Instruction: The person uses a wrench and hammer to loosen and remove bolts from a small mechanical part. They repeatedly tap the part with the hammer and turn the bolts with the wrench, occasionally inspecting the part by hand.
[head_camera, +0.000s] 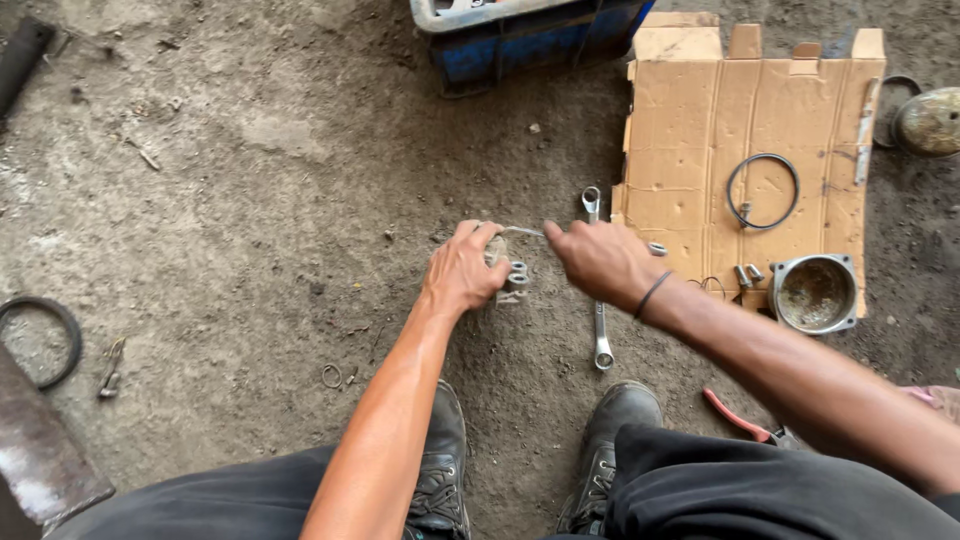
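Black boots frame our view; we crouch over the dirt floor. Our left hand is closed around a small grey metal part resting on the ground. Our right hand pinches a thin metal rod, long axis nearly horizontal, tip pointing left into the part. Risk, as we judge it: the rod slips and jabs the left fingers. A combination wrench lies under the right wrist; flattened cardboard is further right.

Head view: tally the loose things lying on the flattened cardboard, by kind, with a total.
On the cardboard:
Black ring with a fitting: 1
Round metal housing: 1
Small metal fittings: 2
Total: 4
Neither the left hand nor the right hand touches them.
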